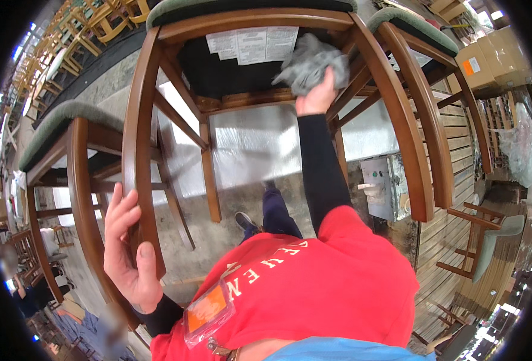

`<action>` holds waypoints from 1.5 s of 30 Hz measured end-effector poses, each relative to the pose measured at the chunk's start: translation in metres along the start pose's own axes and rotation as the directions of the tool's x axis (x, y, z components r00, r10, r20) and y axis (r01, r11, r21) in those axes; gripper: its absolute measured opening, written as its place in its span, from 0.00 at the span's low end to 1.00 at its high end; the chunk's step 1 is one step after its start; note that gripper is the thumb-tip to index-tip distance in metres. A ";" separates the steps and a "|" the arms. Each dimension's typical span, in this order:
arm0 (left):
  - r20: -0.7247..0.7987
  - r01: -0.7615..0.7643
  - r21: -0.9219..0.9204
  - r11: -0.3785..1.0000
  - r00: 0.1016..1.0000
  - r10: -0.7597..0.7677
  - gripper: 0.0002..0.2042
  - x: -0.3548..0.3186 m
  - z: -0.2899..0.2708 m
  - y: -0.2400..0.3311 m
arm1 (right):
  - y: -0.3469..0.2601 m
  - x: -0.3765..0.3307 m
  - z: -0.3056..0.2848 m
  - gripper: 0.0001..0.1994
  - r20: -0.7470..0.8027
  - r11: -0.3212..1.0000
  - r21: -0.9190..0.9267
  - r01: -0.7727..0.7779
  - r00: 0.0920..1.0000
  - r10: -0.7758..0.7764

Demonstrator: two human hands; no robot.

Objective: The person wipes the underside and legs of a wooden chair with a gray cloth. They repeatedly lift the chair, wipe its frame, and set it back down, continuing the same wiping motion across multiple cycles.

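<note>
A brown wooden chair (pixel 254 23) is in front of me, its dark underside facing me and its legs reaching toward me. White printed labels (pixel 253 46) are stuck on that underside. My right hand (pixel 317 95) grips a crumpled grey rag (pixel 314 65) just right of the labels, by the inner corner of the frame; whether the rag touches the wood I cannot tell. My left hand (pixel 129 256) is around the lower part of the chair's left leg (pixel 138 138), thumb on the near side and fingers along its outer side.
Similar chairs with grey-green seats stand close by, one on the left (pixel 73 123) and one on the right (pixel 407 45). Behind the legs is a plastic-covered surface (pixel 248 144). A grey metal box (pixel 385 188), cardboard cartons (pixel 497 57) and a small chair (pixel 488 243) are at right.
</note>
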State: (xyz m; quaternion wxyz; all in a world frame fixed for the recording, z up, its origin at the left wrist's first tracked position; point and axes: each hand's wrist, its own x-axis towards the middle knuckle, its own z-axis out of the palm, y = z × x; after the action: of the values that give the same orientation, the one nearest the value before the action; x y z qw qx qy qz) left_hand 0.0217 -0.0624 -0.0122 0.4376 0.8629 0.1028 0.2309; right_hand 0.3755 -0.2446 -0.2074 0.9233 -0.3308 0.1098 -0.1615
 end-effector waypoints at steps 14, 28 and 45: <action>0.018 0.064 0.023 0.998 0.998 -0.064 0.20 -0.002 0.001 -0.006 | 0.017 0.041 0.020 0.15 0.231 0.569 -0.520 0.637 0.746 -0.624; 0.051 0.029 0.101 0.994 0.998 -0.034 0.21 -0.002 -0.004 -0.001 | 0.101 0.055 -0.167 0.23 0.035 0.135 -0.988 0.075 0.960 -0.277; 0.020 0.044 0.076 0.996 0.999 -0.046 0.21 -0.001 0.004 0.000 | 0.112 0.044 -0.122 0.25 -0.274 0.567 -0.823 0.001 0.875 -0.399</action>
State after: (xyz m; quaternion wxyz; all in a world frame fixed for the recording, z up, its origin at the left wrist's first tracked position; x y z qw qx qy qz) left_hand 0.0225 -0.0651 -0.0146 0.4108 0.8788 0.1263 0.2076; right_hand 0.4038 -0.2499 -0.3763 0.5993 -0.6763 0.3325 -0.2699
